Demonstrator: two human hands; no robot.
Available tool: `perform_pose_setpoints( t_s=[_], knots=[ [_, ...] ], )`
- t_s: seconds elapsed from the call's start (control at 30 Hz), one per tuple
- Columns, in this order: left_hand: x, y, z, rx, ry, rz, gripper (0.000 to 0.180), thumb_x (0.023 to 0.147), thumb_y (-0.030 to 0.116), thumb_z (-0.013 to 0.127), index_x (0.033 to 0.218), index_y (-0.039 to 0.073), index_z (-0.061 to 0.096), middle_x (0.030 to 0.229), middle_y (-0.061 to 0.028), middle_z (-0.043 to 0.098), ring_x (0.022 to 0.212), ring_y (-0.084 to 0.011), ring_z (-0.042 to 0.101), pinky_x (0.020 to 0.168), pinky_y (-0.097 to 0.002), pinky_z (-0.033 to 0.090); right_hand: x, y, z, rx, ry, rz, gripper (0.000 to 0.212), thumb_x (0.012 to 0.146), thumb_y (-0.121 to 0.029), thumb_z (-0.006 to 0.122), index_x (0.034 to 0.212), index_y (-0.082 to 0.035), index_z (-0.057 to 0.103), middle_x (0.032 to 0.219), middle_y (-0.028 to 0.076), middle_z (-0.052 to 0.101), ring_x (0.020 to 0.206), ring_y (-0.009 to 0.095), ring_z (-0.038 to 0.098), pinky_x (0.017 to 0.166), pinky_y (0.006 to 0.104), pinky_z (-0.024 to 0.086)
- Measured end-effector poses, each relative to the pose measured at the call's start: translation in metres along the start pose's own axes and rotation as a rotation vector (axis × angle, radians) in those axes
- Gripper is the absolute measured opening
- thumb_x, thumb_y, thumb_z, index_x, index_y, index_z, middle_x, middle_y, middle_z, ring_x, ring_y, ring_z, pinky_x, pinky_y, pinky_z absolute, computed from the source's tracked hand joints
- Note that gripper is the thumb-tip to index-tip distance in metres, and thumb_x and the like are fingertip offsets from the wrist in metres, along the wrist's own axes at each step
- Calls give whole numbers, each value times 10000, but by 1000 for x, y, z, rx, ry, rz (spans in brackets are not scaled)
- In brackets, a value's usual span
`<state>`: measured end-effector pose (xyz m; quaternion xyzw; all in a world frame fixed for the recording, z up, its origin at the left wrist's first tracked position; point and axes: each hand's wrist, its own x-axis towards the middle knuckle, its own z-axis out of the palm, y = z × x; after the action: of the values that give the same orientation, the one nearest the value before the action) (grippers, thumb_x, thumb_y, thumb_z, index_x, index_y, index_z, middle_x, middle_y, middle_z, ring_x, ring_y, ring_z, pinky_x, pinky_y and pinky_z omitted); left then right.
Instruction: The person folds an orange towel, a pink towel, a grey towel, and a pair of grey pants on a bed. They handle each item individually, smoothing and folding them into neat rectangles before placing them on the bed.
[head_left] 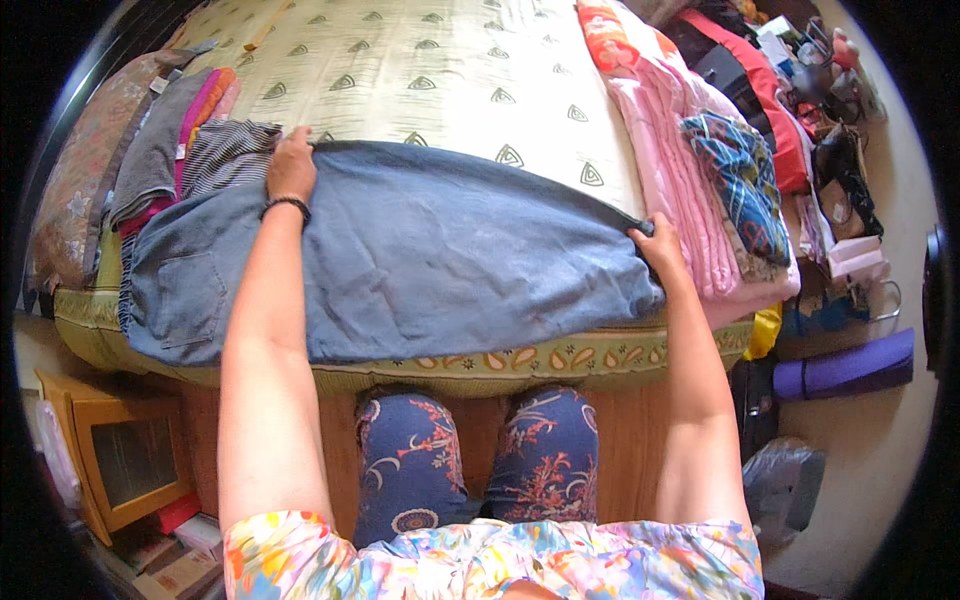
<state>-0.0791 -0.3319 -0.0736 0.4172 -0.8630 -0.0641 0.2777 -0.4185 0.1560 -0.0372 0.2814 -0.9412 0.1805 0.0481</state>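
Note:
A pair of blue denim jeans (440, 260), doubled lengthwise, lies across the front of the bed. Its pocket and waist end is at the left and the narrower leg end at the right. My left hand (292, 168), with a dark bracelet at the wrist, is closed at the far edge of the denim; its fingertips are partly hidden. At the leg end, my right hand (660, 250) pinches the corner of the cloth, thumb and fingers together. Some shallow wrinkles run through the middle of the fabric.
Folded clothes (150, 150) and a striped cloth (228, 155) sit at the left. A folded pink quilt (680, 190) with a blue checked cloth (738, 185) on it lies right. A wooden cabinet (125, 455) stands lower left; a rolled purple mat (845, 365) is at right.

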Motion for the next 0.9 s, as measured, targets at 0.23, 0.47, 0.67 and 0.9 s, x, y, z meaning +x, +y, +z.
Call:
perform_pose_setpoints(
  t_s=[0.23, 0.47, 0.67, 0.9],
  knots=[
    [-52, 70, -52, -66, 11, 264, 489, 789, 286, 684, 1169, 11, 545, 1267, -185, 491, 1184, -352, 453, 1005, -419, 366, -26, 3, -40, 345, -475, 360, 470, 795, -386, 706, 954, 47, 616, 755, 53, 604, 662, 117, 534, 594, 299, 435],
    [-106, 105, -23, 141, -307, 87, 806, 853, 635, 425, 1436, 97, 279, 1505, -197, 183, 1383, -438, 116, 1097, -566, 91, -66, 21, -52, 807, -613, 349, 706, 794, -241, 679, 1349, 31, 338, 1214, 102, 533, 1049, 185, 541, 885, 301, 433],
    [-163, 201, -13, 29, -365, 339, 824, 866, 627, 368, 1457, 68, 235, 1516, -203, 153, 1406, -388, 80, 1106, -566, 18, -83, 13, -58, 987, -529, 369, 512, 737, 37, 571, 1240, 10, 479, 1096, 96, 597, 961, 178, 590, 795, 288, 492],
    [-207, 239, -18, -234, -462, 557, 709, 888, 531, 445, 1437, 106, 301, 1521, -152, 169, 1409, -367, 88, 1130, -510, 54, -86, 51, -25, 822, -352, 296, 481, 680, 53, 565, 1158, 5, 537, 961, 44, 605, 875, 173, 570, 785, 288, 447]
  ],
)
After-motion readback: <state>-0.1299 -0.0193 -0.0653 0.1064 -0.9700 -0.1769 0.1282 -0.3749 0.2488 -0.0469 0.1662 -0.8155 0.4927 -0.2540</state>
